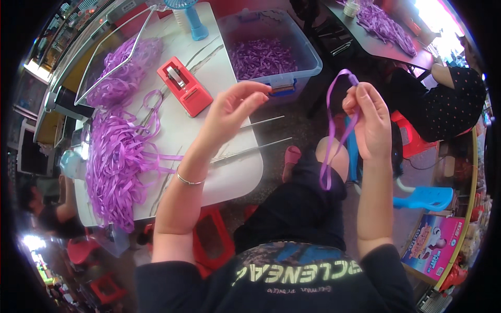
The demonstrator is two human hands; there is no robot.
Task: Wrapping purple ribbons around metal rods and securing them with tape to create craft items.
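My right hand [368, 122] is raised and pinches a purple ribbon [328, 135] near its top. The ribbon hangs as a long loop to the left of that hand. My left hand [229, 112] hovers above the table's right edge, thumb and forefinger stretched out and apart, with nothing visible between them. Under and left of my left forearm, a heap of purple ribbons [117, 161] spreads over the white table [232, 182]. A red tape dispenser [185, 86] stands just beyond my left hand. Two thin metal rods [253, 149] jut past the table's edge.
Behind the table edge stands a clear plastic tub [308, 68] holding purple ribbon pieces. A blue fan [194, 23] is at the back. More purple ribbons [383, 28] lie on another table. A person in dotted clothing [446, 101] sits at right, near a blue chair [425, 198].
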